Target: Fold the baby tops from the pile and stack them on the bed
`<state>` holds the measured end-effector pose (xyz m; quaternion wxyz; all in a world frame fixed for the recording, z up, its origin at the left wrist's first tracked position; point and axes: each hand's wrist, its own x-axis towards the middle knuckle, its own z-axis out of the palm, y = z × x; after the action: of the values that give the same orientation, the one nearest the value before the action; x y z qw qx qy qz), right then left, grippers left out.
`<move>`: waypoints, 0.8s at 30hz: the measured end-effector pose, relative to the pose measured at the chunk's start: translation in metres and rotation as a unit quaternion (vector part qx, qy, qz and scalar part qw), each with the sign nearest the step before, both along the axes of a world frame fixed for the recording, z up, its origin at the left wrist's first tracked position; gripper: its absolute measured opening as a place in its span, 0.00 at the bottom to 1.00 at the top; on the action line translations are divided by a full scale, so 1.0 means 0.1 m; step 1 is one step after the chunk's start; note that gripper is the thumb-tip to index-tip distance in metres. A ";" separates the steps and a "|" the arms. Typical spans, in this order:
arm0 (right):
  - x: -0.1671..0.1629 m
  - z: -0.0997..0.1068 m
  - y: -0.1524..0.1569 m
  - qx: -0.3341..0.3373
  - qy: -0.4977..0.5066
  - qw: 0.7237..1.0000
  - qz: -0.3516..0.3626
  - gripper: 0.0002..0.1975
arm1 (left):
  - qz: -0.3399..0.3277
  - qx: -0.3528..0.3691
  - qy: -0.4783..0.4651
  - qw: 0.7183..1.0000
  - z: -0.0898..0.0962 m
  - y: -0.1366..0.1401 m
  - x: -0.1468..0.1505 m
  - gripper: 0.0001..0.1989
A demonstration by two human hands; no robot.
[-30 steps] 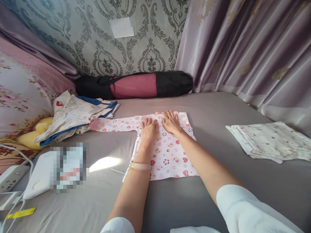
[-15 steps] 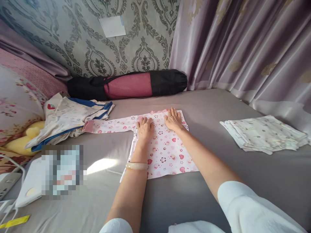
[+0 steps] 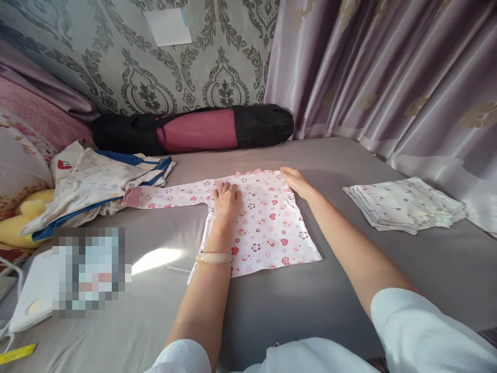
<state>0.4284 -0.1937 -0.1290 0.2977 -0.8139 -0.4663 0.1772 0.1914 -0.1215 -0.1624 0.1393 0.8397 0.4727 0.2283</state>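
Note:
A small white long-sleeved shirt (image 3: 258,223) with pink hearts and flowers lies flat on the bed. One sleeve stretches out to the left and ends in a pink cuff (image 3: 132,198). The right sleeve does not show beside the body of the shirt. My left hand (image 3: 227,201) rests palm down on the shirt near its left shoulder, fingers spread. At the upper right corner, my right hand (image 3: 295,180) is turned on its side against the shirt's edge. Its fingers are stretched out, with the fingertips at the fabric.
Folded white printed cloths (image 3: 404,204) lie to the right. A pile of clothes (image 3: 91,176) with blue trim sits at the left, near a yellow plush (image 3: 37,204). Along the wall runs a black and pink bag (image 3: 196,129). A white device (image 3: 39,290) lies at lower left.
My right hand has slid right, from flat on the shirt's upper part to its upper right edge, and turned on its side. My left hand stays on the shirt. The view has shifted slightly.

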 end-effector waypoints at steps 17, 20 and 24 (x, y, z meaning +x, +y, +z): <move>-0.42 0.04 -0.63 -0.150 -0.215 0.963 -0.059 0.18 | 0.002 -0.011 0.049 0.999 0.05 -0.04 -0.01 0.19; -0.49 -0.01 -0.69 -0.161 -0.251 0.952 -0.065 0.19 | 0.000 -0.010 0.043 0.999 0.03 -0.03 -0.01 0.19; -0.45 -0.02 -0.73 -0.158 -0.259 0.951 -0.056 0.19 | 0.002 -0.012 0.039 0.999 0.02 -0.02 -0.01 0.19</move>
<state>0.3830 -0.2671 -0.1306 0.0439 -0.8934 -0.4468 0.0147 0.1899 -0.1231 -0.1605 0.1301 0.8454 0.4819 0.1902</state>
